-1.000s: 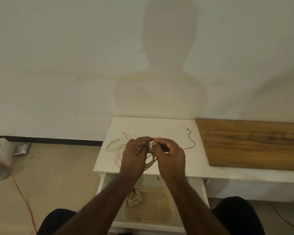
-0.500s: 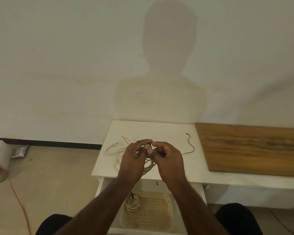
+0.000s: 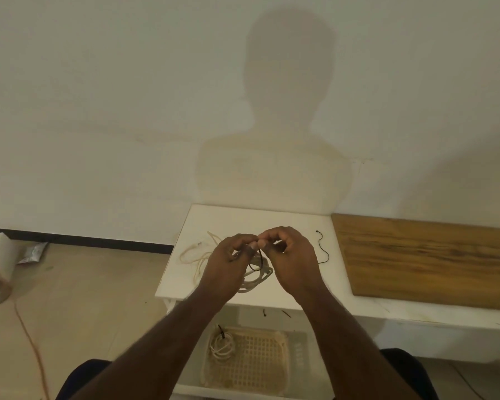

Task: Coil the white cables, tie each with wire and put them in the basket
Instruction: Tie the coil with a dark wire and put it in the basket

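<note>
white table [image 3: 243,220], near its front edge: left hand [image 3: 228,265] and right hand [image 3: 293,255] pinch a black wire [image 3: 257,261] just above the coiled white cable [image 3: 257,277].

A coiled white cable [image 3: 256,277] rests on the white bench [image 3: 243,220], its loops bunched beneath a person's two hands. A thin black wire [image 3: 257,259] loops over the coil, its upper end pinched in the grip of the left hand [image 3: 228,264] and right hand [image 3: 289,255], whose fingertips meet above it. A looser white cable [image 3: 195,252] trails in open curves to the left on the bench. A second black wire [image 3: 324,246] lies bent near the right side. Below, a pale woven basket [image 3: 257,359] holds one tied white coil [image 3: 221,343] in its left corner.
</note>
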